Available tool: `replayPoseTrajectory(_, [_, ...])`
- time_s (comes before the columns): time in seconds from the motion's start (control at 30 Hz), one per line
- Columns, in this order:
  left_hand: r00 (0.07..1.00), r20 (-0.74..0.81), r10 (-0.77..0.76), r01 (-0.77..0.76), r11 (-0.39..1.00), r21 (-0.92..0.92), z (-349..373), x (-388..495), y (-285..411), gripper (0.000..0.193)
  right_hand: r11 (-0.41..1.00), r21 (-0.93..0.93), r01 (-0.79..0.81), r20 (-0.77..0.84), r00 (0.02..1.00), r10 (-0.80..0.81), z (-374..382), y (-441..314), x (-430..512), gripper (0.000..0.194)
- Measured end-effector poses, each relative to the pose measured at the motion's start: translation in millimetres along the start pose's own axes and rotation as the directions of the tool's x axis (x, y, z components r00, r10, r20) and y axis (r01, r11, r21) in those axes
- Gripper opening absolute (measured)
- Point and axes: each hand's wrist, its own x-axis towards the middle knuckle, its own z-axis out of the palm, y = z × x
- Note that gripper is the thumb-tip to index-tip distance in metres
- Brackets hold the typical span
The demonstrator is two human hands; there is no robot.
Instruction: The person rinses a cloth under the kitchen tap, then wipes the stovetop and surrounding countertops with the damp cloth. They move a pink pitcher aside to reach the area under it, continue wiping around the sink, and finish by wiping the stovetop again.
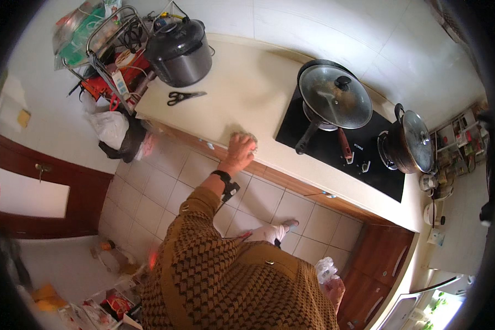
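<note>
At the front edge of the cream countertop point(247, 78), my left hand point(240, 150) presses down with bent fingers. Under it, mostly covered, is a small greyish cloth or scrubbing pad point(254, 142). Low at my right side, my right hand point(335, 290) grips a crumpled clear plastic bag point(326, 269); my sleeve and body hide part of that hand. Black-handled scissors point(185, 97) lie on the counter, left of and beyond my left hand. To its right, a lidded wok point(334, 97) rests on the black gas hob point(288, 128).
A dark electric pressure cooker point(181, 53) stands at the counter's far left, beside a metal rack point(107, 74) of bags and cables. A lidded pot point(414, 142) sits on the right burner. Plastic bags point(113, 130) hang at the counter's left end. Wooden drawers point(375, 268) are at right.
</note>
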Motion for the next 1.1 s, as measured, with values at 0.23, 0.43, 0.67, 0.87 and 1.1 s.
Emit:
replayPoseTrajectory(0.23, [0.997, -0.074, 0.039, -0.047, 0.993, -0.104, -1.3, 9.1, -8.9, 0.026, 0.998, -0.029, -0.062, 0.073, 0.995, 0.064, 73.6, -27.9, -80.5, 0.017])
replayPoseTrajectory(0.43, [0.996, -0.078, 0.034, -0.044, 0.991, -0.13, 11.2, 37.1, -30.4, 0.024, 0.997, 0.061, -0.043, -0.028, 0.999, 0.044, 127.2, -35.0, -85.4, 0.014])
replayPoseTrajectory(0.67, [0.99, -0.093, 0.102, -0.119, 0.971, -0.206, 30.3, 82.1, -79.1, 0.017, 0.932, -0.315, 0.177, 0.276, 0.957, -0.088, 190.7, -23.1, -54.4, 0.015])
replayPoseTrajectory(0.87, [0.987, -0.132, 0.089, -0.13, 0.93, -0.344, 42.5, 126.8, -105.5, 0.013, 0.954, -0.294, 0.06, 0.227, 0.974, 0.009, 306.3, -57.8, -52.8, 0.016])
replayPoseTrajectory(1.1, [0.884, -0.348, 0.312, -0.44, 0.807, -0.393, 1.2, 116.3, -132.1, 0.018, 0.948, -0.299, 0.107, 0.274, 0.962, -0.022, 408.9, -77.7, -64.0, 0.018])
